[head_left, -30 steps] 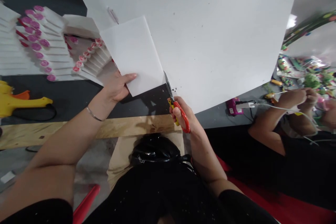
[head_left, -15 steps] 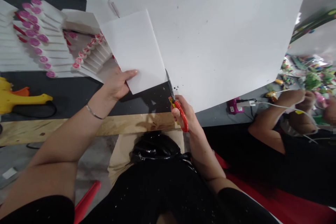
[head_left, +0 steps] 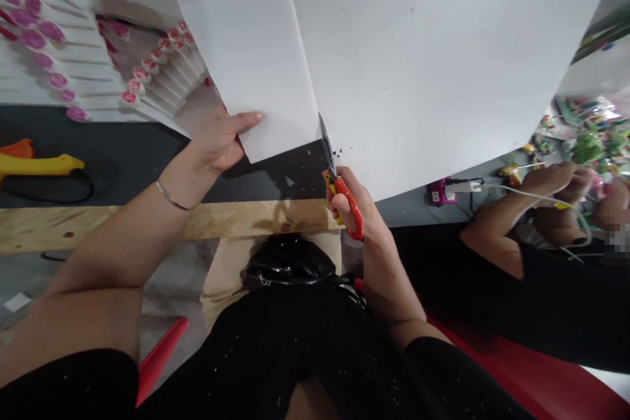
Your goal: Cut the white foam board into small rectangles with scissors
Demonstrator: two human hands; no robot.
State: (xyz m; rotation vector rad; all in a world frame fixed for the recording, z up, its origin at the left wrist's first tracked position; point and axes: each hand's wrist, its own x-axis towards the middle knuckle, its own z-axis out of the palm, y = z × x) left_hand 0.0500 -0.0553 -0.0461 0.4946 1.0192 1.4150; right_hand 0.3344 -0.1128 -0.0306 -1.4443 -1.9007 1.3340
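Note:
My left hand (head_left: 221, 138) grips a white rectangular sheet (head_left: 260, 65) by its lower left corner, thumb on top and the other fingers underneath, out of sight. In my right hand (head_left: 352, 197) is a pair of scissors (head_left: 327, 144) with red and yellow handles. Their blades point away from me and meet the sheet's right edge near its lower right corner. Behind and under them lies a large white sheet (head_left: 423, 65). A few tiny dark scraps lie on it beside the blades.
Rows of pink rolled flowers (head_left: 34, 39) and red-and-white ones (head_left: 147, 65) on white paper lie at left. A yellow tool with a cord (head_left: 44, 164) is below them. At right, a purple power socket (head_left: 440, 191) sits near a co-worker's arm (head_left: 506, 210). A wooden edge (head_left: 113, 223) runs along the front.
The whole view has shifted, so the flowers and sheets sit higher in it. The scissors remain at the sheet's right edge, and both hands keep their hold.

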